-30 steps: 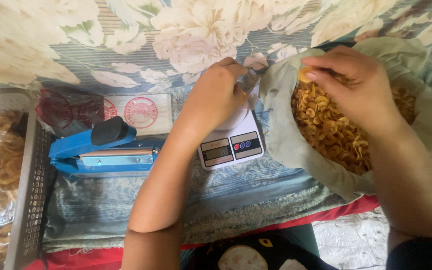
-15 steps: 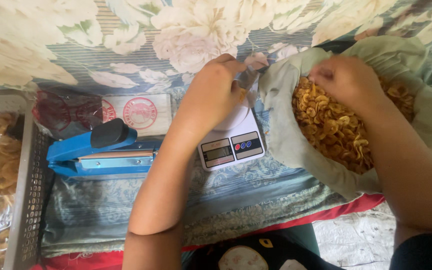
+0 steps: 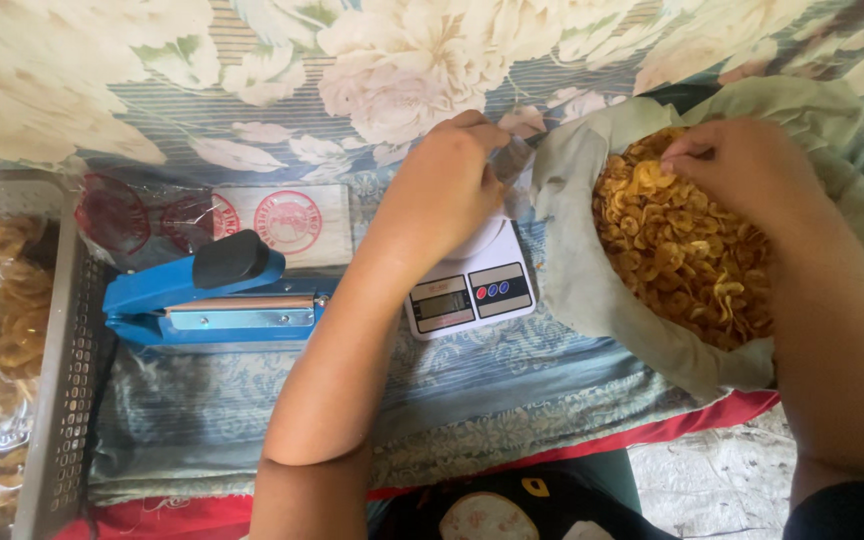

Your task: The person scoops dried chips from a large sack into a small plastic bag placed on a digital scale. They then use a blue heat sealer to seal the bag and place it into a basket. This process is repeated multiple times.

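Note:
My left hand (image 3: 449,185) grips the top of a small clear plastic bag (image 3: 514,160) that stands on a white kitchen scale (image 3: 470,288). To its right my right hand (image 3: 747,170) reaches into a big pale green sack (image 3: 592,290) full of yellow banana chips (image 3: 677,255), fingers pinched among the chips at the sack's far side. Whether any chips are held between the fingers is hidden.
A blue heat sealer (image 3: 207,295) with a black knob lies left of the scale. Behind it is a stack of clear bags with red round labels (image 3: 212,222). A grey perforated basket (image 3: 67,380) at the far left holds packed chip bags. Floral cloth covers the surface.
My right hand has dipped from the sack's near-left rim back into the chips, farther right. My left hand has stayed on the small bag over the scale.

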